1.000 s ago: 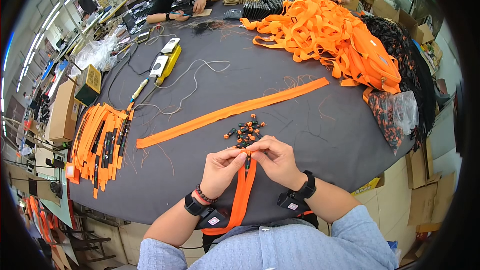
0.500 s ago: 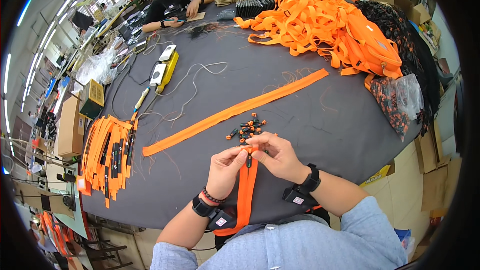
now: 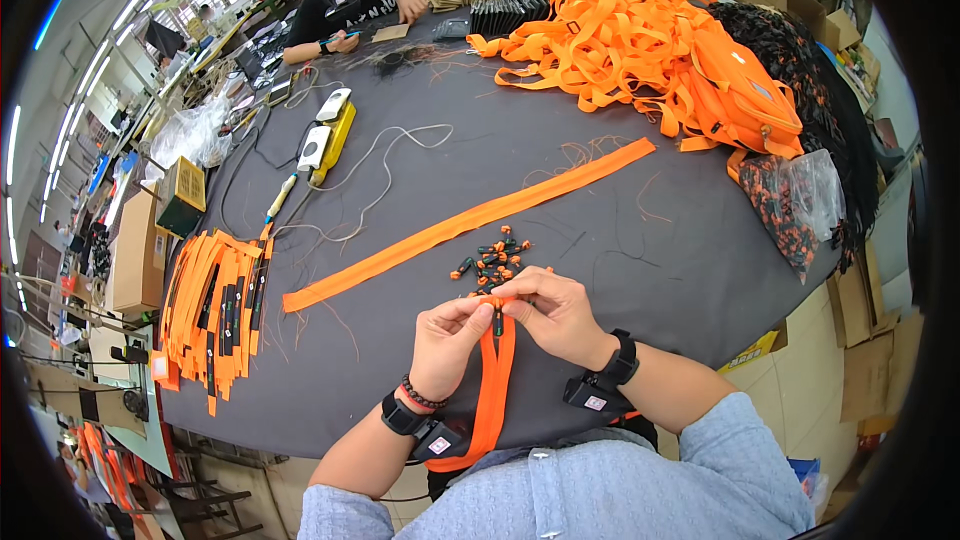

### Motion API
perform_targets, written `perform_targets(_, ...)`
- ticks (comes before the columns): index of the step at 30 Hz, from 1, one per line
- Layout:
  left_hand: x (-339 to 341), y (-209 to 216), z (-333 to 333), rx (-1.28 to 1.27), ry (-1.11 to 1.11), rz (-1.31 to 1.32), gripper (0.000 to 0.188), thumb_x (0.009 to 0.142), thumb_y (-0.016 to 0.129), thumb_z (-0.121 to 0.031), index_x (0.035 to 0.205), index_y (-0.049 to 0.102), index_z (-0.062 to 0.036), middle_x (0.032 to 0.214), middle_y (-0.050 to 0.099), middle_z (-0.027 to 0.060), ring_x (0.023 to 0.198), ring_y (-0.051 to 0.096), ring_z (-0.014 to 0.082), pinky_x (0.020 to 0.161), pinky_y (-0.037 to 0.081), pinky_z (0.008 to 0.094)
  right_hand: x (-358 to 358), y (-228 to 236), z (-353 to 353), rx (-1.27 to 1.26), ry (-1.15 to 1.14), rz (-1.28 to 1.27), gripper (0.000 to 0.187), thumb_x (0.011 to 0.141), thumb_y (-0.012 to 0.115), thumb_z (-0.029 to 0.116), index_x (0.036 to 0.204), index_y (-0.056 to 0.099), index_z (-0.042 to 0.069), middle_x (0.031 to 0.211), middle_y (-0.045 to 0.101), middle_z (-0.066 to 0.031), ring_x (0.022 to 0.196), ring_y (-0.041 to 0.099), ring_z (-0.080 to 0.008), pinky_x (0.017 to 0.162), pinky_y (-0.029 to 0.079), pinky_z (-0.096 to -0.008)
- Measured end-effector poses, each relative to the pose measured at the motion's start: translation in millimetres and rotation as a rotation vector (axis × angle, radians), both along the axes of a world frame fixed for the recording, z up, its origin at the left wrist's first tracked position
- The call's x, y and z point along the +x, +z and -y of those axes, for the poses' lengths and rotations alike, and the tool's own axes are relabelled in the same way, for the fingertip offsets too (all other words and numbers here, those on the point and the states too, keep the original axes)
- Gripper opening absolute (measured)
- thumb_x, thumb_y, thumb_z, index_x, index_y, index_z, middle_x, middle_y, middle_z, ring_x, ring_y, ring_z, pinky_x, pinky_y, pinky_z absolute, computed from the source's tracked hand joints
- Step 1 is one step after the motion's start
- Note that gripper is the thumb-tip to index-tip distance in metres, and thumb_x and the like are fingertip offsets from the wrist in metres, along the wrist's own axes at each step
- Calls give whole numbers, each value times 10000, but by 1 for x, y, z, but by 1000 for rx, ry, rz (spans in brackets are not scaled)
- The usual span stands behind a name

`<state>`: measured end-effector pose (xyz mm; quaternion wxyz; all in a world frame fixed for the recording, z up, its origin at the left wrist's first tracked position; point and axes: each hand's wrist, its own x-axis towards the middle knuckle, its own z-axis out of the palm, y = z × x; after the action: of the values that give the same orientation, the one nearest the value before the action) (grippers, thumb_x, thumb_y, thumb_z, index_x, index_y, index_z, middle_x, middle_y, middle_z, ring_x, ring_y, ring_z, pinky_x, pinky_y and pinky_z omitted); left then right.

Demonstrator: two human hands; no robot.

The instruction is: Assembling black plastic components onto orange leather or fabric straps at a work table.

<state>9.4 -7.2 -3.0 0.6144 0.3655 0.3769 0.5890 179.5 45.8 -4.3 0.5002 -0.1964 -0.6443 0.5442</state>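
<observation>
My left hand (image 3: 447, 345) pinches one side of an orange zipper tape (image 3: 491, 395) near its upper end. Facing it, my right hand (image 3: 558, 318) grips the same tape between thumb and fingers. Between the two thumbs hangs a small black zipper pull (image 3: 499, 323); its attachment point is partly hidden by fingertips. From there the tape runs down over the table edge toward my shirt. Just beyond my fingertips lies a small heap of black and orange zipper pulls (image 3: 497, 258). Farther off, another long orange zipper tape (image 3: 470, 223) stretches diagonally across the dark table.
Orange strips with black labels (image 3: 212, 310) lie stacked at left. A yellow-and-white power strip (image 3: 328, 137) trails cables. Orange straps (image 3: 620, 40) and an orange bag (image 3: 745, 100) fill the far right, beside a clear bag of pulls (image 3: 790, 205). Two people work across the table (image 3: 400, 180).
My hands stay almost in place, with the tape still pinched between them. Across the table, the person at left has raised their head and moved a hand away from the flat brown piece.
</observation>
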Motion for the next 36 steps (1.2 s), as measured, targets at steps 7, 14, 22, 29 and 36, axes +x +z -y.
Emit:
perform_targets(7,-1,-5,0,0,2,-51,140,920,598,-27,1025,649,49,921,683,85,801,641,124,730,519,245,-5,-5,1,-21,-16,-64,142,881,602,-58,1007,653,-20,926,594,-72,859,582,-124,766,484,-240)
perform_targets(14,4,-1,-1,65,-63,-52,128,918,605,-39,992,670,44,829,681,80,748,634,146,729,515,272,-3,-4,6,-47,-19,-49,135,878,591,-68,973,658,0,908,576,-52,826,579,-107,725,491,-234)
perform_targets(22,0,1,-1,47,24,-54,147,918,613,-46,1035,665,27,969,682,66,859,618,94,794,499,236,-8,-2,2,-182,28,-143,121,919,605,51,1020,646,-1,979,600,-56,845,592,-99,756,498,-255)
perform_targets(29,1,1,1,79,33,-73,142,898,636,-25,1028,656,29,993,680,70,904,625,98,814,501,235,5,-2,-2,-42,14,55,115,911,620,49,1008,616,-11,949,598,-72,835,585,-122,755,484,-262)
perform_targets(36,1,7,-3,-12,-32,-253,148,871,678,-47,984,652,45,902,692,55,807,644,84,736,521,225,4,7,0,90,-88,304,28,921,552,4,906,575,8,889,583,-34,787,532,-86,696,436,-223)
